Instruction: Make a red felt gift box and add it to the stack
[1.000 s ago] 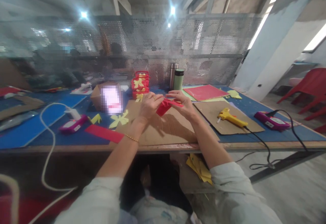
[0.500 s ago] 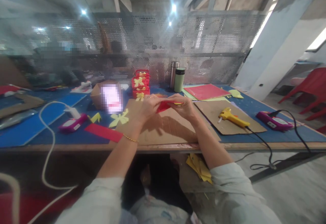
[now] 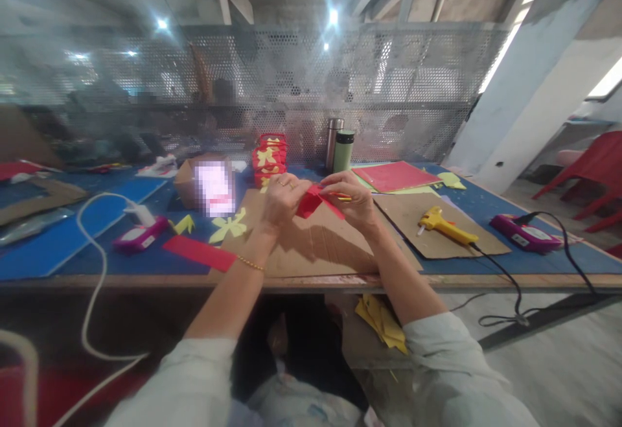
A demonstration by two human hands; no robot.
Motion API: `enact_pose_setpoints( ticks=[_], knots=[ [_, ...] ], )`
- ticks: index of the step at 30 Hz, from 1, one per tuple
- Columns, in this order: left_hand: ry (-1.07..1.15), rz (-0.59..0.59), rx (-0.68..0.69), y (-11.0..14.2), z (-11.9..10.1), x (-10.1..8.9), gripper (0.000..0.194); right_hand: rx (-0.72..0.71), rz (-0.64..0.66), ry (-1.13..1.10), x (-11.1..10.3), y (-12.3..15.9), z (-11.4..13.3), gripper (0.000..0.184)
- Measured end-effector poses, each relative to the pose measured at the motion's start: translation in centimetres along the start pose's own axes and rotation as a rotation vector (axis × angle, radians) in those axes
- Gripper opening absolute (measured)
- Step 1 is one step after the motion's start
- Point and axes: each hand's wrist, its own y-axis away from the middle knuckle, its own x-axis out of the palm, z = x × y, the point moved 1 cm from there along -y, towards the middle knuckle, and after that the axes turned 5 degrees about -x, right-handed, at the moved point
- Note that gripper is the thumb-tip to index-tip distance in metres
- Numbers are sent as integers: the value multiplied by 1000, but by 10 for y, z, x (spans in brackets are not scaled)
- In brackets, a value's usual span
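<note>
Both my hands hold one folded piece of red paper (image 3: 313,202) just above a sheet of brown cardboard (image 3: 311,245) on the blue table. My left hand (image 3: 280,201) pinches its left side, fingers closed. My right hand (image 3: 354,201) grips the right side with closed fingers, and a thin yellow and red sliver shows at its fingertips. A yellow paper bow (image 3: 228,226) lies left of my hands. A red paper strip (image 3: 199,253) lies near the table's front edge.
A yellow glue gun (image 3: 442,223) rests on a second cardboard sheet at right, its cable running off the edge. Pink devices (image 3: 525,232) (image 3: 135,236) sit at both sides. Stacked red boxes (image 3: 268,158), two flasks (image 3: 339,148) and red sheets (image 3: 389,175) stand behind. Mesh fence beyond.
My hands have turned and refolded the red paper, lifting it slightly. They stay in the same place over the cardboard. Nothing else on the table moved.
</note>
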Motion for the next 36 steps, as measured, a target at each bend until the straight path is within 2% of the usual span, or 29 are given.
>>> enact_pose_setpoints(
  ticks=[4,8,12,19,26,36],
  knots=[
    [30,-16,-1,0,-1,-3,31,-35,11,8,2,0,-1,24],
    [46,4,-13,1,0,-2,32,-10,15,-9,2,0,-1,27],
    [23,-22,2,2,1,-1,32,-13,15,0,2,-1,3,27],
    [23,-11,8,2,3,2,29,-132,26,67,2,-2,6,24],
    [76,-38,17,1,5,5,28,-78,11,56,3,-2,2,25],
    [58,-71,75,1,5,6,26,-96,29,36,2,-1,3,21]
  ],
)
